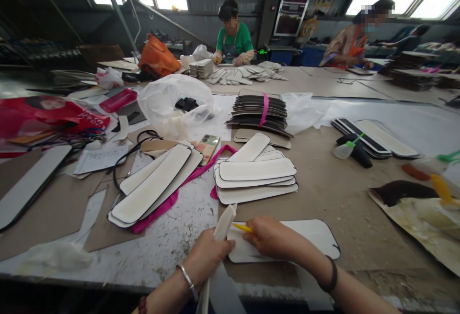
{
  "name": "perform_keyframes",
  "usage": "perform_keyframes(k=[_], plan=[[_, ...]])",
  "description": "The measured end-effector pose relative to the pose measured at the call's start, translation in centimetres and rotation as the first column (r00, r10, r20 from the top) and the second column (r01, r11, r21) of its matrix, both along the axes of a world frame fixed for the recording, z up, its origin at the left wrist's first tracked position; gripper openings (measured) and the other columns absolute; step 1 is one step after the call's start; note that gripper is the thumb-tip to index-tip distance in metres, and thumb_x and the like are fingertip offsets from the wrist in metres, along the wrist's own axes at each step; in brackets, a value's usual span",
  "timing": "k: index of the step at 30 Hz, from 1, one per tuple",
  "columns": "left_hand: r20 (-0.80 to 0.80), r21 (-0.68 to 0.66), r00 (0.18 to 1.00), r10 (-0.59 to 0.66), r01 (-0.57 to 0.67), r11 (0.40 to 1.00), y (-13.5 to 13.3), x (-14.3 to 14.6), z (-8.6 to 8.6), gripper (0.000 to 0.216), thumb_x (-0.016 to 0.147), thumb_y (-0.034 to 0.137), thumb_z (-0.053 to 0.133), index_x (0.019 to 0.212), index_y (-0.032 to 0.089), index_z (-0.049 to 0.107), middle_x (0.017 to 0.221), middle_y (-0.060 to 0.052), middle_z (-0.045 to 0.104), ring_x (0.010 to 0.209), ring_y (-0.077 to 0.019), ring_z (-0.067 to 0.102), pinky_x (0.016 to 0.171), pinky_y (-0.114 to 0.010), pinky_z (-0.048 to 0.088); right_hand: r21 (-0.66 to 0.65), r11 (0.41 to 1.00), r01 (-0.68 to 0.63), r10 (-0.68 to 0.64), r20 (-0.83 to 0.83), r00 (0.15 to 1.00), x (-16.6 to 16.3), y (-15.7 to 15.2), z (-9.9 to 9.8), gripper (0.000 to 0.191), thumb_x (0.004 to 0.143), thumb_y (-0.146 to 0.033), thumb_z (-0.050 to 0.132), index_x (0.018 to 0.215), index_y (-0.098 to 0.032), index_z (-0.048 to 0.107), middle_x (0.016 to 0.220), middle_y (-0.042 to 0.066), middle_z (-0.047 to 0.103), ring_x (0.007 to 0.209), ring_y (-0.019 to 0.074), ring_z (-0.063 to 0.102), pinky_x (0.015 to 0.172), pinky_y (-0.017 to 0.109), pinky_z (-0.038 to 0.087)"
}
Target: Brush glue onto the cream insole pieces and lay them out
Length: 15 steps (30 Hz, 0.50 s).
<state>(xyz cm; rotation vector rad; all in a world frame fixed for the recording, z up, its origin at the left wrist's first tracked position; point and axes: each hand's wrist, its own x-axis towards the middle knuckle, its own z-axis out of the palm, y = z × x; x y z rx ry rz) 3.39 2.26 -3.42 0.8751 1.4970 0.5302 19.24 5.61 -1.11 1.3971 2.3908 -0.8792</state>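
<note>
Left of the left hand point(208, 252), a fanned pile of white panels point(154, 187) lies on the tabletop, dark lines along the edges. The left hand pinches a pale folded strip point(225, 220) between thumb and fingers, its end standing up. Just right of it, the right hand point(269, 235) closes round a slim yellow tool point(242, 228), tip pointing at the strip. Beneath the right hand and forearm lies a loose white panel point(316, 237), partly covered. The work looks midway on this one piece: the strip is held up, not laid flat on the panel. Which piled panels are finished and which wait, I cannot tell.

Farther out to the left are a lone long panel point(34, 185) and a clear plastic bag point(158, 96). A phone point(208, 147) lies beyond the left hand, near a pink strap point(190, 179) that runs out from under the left pile and could snag. Straight ahead of the hands, a second panel pile point(257, 175) limits forward room; behind it stands a dark banded stack point(257, 108). Well right of the right hand are a squeeze bottle point(344, 150) and more edged panels point(388, 137).
</note>
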Motion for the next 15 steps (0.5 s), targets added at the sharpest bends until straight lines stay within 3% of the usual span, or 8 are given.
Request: perform_keyframes(k=[5, 15], plan=[[-0.002, 0.015, 1.0, 0.002, -0.002, 1.0, -0.1, 0.07, 0.38, 0.002, 0.059, 0.018, 0.059, 0.056, 0.017, 0.059, 0.049, 0.002, 0.054, 0.05, -0.0148, 0.05, 0.049, -0.023, 0.035, -0.001, 1.0, -0.002, 0.002, -0.009, 1.0, 0.23, 0.16, 0.01, 0.031, 0.08, -0.028, 0.04, 0.087, -0.012, 0.066, 0.083, 0.016, 0.068, 0.076, 0.0226, 0.063, 0.057, 0.025, 0.039], [0.082, 0.021, 0.995, -0.059, 0.057, 0.998, -0.12, 0.14, -0.42, 0.007, 0.061, 0.02, 0.058, 0.065, 0.017, 0.063, 0.059, -0.001, 0.064, 0.059, -0.0181, 0.057, 0.056, -0.024, 0.041, -0.015, 0.998, 0.059, -0.059, -0.027, 0.998, 0.63, -0.68, 0.72, 0.029, 0.078, -0.034, 0.046, 0.086, -0.015, 0.067, 0.079, 0.012, 0.069, 0.072, 0.0214, 0.063, 0.054, 0.024, 0.037]])
